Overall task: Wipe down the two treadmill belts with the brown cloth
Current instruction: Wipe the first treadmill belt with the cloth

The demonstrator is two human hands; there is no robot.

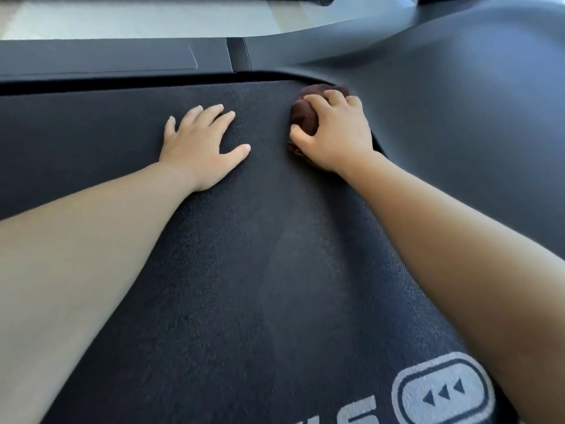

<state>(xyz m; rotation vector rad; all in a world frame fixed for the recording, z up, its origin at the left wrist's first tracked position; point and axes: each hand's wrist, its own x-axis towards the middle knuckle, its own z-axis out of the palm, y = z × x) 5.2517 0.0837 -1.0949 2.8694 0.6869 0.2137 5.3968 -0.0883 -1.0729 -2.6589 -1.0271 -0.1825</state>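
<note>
White arrow markings (443, 393) are printed on the treadmill belt (244, 270) at five o'clock. Toward eleven o'clock the left hand (198, 148) is laid flat on the belt, its grip spread. At one o'clock the bunched brown cloth (304, 113) is pressed to the belt's edge beside the grey side rail (458, 117), the right hand (339, 133) and its grip curled round it.

bunched brown cloth (302, 116) on black belt (244, 240)

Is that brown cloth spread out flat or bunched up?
Bunched up. The brown cloth is a wad under the right hand, whose fingers curl round it on the treadmill belt.
</note>
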